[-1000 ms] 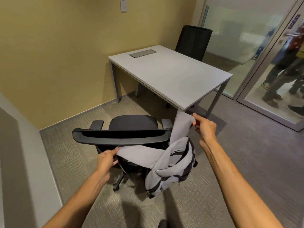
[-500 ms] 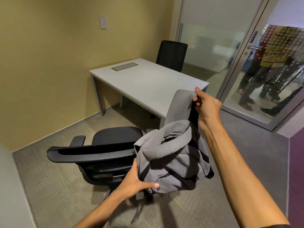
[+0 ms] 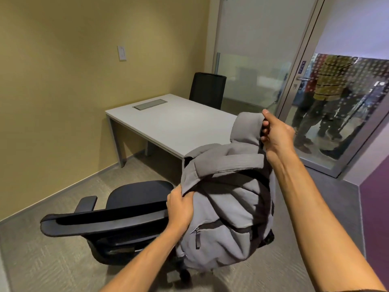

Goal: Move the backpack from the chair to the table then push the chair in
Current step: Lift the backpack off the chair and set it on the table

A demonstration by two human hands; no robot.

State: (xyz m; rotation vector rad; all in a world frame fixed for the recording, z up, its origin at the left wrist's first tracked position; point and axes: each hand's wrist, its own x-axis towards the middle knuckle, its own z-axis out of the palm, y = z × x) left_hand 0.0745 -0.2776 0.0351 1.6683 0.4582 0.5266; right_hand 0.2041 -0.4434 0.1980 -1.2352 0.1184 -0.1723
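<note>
The right hand [image 3: 275,137], at about two o'clock in the view, is closed tight around a strap [image 3: 247,129] at the top of the backpack [image 3: 227,207], thumb up and fingers curled under the fabric. The left hand [image 3: 180,208], near the centre, is closed on a fold of the bag's upper left side, pinching the cloth between thumb and fingers. Between them the grey bag hangs in the air, slumped and soft, clear of the chair [image 3: 117,216] — its black seat sits empty at eight o'clock, its backrest nearest the camera, pulled well out from the counter [image 3: 172,123]. The counter lies at twelve o'clock with its near corner hidden behind the bag; a second chair [image 3: 207,89] stands tucked at its far side, before a glass wall.

The step in hand looks like the carry: bag lifted, not yet set down. Next the bag likely needs to travel forward and up over the counter's edge — high enough that its sagging bottom clears the rim — and be lowered onto the bare top. Only then are the hands free for pushing the chair in.
</note>
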